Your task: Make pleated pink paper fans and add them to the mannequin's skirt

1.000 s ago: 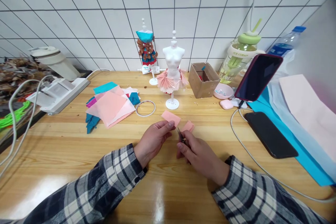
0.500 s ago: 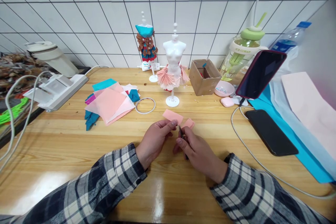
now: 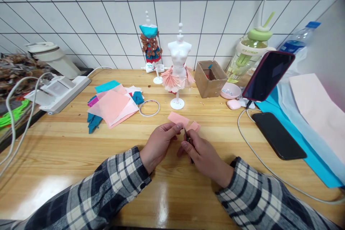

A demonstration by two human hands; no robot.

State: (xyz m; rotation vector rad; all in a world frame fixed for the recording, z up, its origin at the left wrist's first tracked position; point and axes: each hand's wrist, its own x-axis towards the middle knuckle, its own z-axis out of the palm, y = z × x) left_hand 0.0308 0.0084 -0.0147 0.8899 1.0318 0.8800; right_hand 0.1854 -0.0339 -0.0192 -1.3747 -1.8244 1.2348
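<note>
My left hand [image 3: 161, 142] is closed in a pinch, thumb against fingers. Whatever lies between those fingertips is too small or hidden to make out. My right hand [image 3: 202, 155] grips small dark-handled scissors [image 3: 186, 135], their metal tip pointing up beside the left fingertips. Just beyond the hands is a pink paper strip [image 3: 178, 118], its lower edge close to my left thumb. A smaller pink paper piece [image 3: 194, 126] shows behind the right fingers. Past these stands a white mini mannequin [image 3: 179, 54] wearing a pleated pink paper skirt [image 3: 172, 79].
Left of centre are stacked coloured papers [image 3: 114, 107] and a white ring [image 3: 149, 108]. A dressed mannequin [image 3: 150, 45], cardboard box [image 3: 210, 79] and pink dish [image 3: 230, 91] stand behind. To the right are a propped phone [image 3: 268, 75], a flat phone [image 3: 279, 136] and a cable [image 3: 258, 159].
Almost nothing differs. Both hands keep their hold beside the pink strip, and the whole view has shifted very slightly.
</note>
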